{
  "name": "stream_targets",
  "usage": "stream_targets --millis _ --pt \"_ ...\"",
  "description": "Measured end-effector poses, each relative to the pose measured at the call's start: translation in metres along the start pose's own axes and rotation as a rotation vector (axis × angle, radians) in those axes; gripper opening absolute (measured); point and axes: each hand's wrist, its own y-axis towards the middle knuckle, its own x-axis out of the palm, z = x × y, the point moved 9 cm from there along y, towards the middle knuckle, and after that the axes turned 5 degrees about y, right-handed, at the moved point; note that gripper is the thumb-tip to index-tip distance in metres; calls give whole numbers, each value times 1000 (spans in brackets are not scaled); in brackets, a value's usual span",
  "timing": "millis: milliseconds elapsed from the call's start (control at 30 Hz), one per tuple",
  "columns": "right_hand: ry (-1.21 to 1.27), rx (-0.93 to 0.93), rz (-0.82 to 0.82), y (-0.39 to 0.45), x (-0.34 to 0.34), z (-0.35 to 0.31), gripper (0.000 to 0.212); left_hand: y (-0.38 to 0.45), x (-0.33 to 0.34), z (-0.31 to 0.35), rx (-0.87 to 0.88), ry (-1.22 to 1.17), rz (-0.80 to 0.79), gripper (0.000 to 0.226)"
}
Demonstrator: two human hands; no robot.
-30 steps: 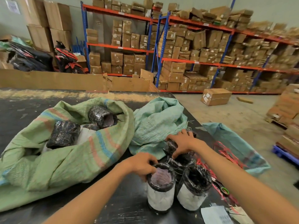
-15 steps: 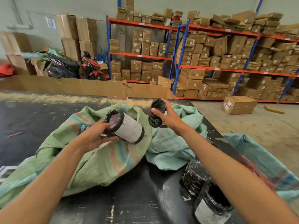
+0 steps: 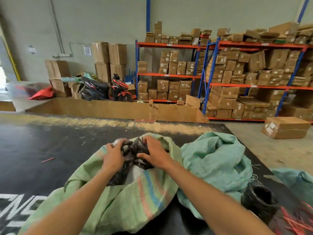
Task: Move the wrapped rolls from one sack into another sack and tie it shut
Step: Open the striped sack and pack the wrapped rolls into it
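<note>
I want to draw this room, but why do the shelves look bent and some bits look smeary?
In the head view, the wide-angle lens bows the shelf racks and tilts the blue posts near the edges; motion blur smears the left side around the red cloth, and softens both hands, left hand and right hand, on the wrapped rolls. The light is soft, with no harsh shadows.

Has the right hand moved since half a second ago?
Yes. The right hand went from above the teal sack leftward and down into the green sack.
</note>
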Motion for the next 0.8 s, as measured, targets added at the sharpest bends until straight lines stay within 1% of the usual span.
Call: stream_targets --millis 67,100,167,200,267,367,433,467,500,567,600,633,667,733,800 --pt "-199 -21 -83 4 14 4 44 8 13 -16 -14 155 -40 51" --pt "-283 10 -169 4 24 11 47 10 18 -27 -43 221 -80 52" --pt "-380 86 -332 0 44 28 61 12 25 -44 -84 204 -143 53" --pt "-385 103 -361 -3 50 33 65 12 28 -51 -84 169 -156 51" --pt "-374 98 -354 -3 56 35 64 12 28 -64 -100 110 -168 43" --pt "-396 87 -404 -2 65 35 63 7 25 -77 -124 110 -185 29" --pt "-387 93 -429 -2 68 33 66 3 25 -81 -133 102 -198 26" --pt "-372 97 -435 -2 67 32 67 1 26 -84 -145 117 -217 28" --pt "-353 103 -436 -2 66 32 68 0 29 -89 -168 142 -254 38" --pt "-312 125 -418 -3 61 33 64 0 37 -102 -201 171 -305 70" --pt "-293 132 -399 -3 58 34 60 5 43 -112 -197 170 -300 81" --pt "-281 133 -375 -5 55 36 57 12 49 -122 -189 158 -275 83" --pt "-279 126 -346 -6 52 36 56 13 47 -122 -181 156 -248 77" --pt "-282 95 -275 -9 42 37 56 -6 20 -91 -149 155 -185 54" --pt "-272 50 -215 -14 31 34 53 -12 9 -74 -124 150 -114 34"
